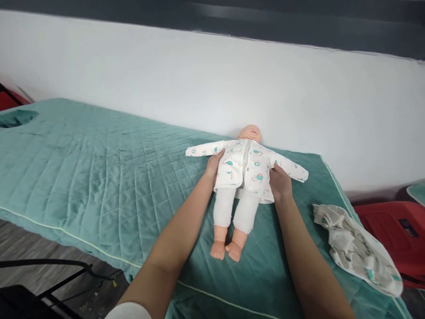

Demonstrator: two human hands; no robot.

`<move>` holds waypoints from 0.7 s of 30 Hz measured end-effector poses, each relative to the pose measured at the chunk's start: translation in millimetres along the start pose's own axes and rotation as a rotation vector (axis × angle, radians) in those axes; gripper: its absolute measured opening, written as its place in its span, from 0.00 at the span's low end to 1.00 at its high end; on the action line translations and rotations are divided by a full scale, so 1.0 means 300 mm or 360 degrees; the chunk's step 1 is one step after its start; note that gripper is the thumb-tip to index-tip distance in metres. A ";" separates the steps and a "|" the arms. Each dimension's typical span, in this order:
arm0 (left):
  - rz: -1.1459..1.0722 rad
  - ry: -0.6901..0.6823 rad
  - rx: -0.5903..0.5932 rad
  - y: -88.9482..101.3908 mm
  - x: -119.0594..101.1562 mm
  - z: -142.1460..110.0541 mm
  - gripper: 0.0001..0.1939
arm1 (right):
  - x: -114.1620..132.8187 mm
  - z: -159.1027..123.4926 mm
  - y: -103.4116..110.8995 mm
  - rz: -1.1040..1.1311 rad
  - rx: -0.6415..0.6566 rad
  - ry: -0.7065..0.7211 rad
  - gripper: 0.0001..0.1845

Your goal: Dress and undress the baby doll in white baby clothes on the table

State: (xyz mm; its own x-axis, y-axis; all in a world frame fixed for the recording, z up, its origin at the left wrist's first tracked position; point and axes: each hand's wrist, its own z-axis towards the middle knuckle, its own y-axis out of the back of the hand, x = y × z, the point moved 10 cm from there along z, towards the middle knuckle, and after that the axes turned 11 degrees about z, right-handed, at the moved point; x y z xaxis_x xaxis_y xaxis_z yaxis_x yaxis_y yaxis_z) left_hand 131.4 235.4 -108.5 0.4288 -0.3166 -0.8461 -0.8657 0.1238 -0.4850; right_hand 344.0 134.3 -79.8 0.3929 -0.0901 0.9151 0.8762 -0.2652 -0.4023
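Note:
A baby doll [224, 208] lies on its back on the green quilted cover, its head toward the wall and bare feet toward me. It wears a white printed jacket [259, 170] with a front opening down the middle; both sleeves stretch out sideways. White fabric covers the legs. My left hand [215, 164] grips the doll's side under the left sleeve, thumb on the jacket. On the opposite side, my right hand [280, 180] is closed around the flank below the other sleeve. The fingers of both hands are partly hidden by the doll and jacket.
The quilted cover [99, 164] spreads over a bed with a hole at its far left. A crumpled white printed garment [358, 248] lies near the right edge. Beyond it stands a red chair [388, 221]. A white wall [199, 79] runs behind; black metal tubing [46, 262] is at lower left.

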 end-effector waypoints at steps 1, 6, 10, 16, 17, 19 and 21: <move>-0.0003 0.0027 0.0016 -0.003 0.005 0.003 0.22 | -0.001 -0.005 -0.011 -0.0031 0.0017 -0.0033 0.23; 0.0025 0.0159 0.0076 -0.012 0.032 -0.032 0.23 | 0.009 -0.024 -0.050 -0.0061 0.0038 -0.0064 0.22; 0.0276 -0.0137 -0.0064 0.034 -0.023 -0.107 0.18 | 0.008 -0.044 -0.038 -0.0033 -0.0080 0.0025 0.18; 0.0784 -0.0468 -0.0119 0.098 -0.057 -0.287 0.16 | -0.019 -0.188 0.066 -0.0059 -0.0471 0.0151 0.29; 0.0880 -0.0508 -0.0101 0.103 -0.057 -0.321 0.19 | -0.020 -0.226 0.077 -0.0061 -0.0477 0.0191 0.32; 0.0978 -0.0549 -0.0028 0.110 -0.048 -0.383 0.24 | -0.013 -0.304 0.084 -0.0104 -0.0419 0.0297 0.34; 0.1015 -0.0573 0.0051 0.112 -0.039 -0.430 0.28 | -0.005 -0.377 0.080 -0.0199 -0.0341 0.0377 0.34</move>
State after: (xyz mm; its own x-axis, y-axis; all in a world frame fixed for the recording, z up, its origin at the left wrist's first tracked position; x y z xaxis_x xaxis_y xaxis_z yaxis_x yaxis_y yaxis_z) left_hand 63.9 121.9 -86.3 -0.0931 0.1541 -0.9837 -0.9697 0.2100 0.1246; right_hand 332.8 19.5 -87.9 0.1885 -0.2577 0.9477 0.8252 -0.4816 -0.2951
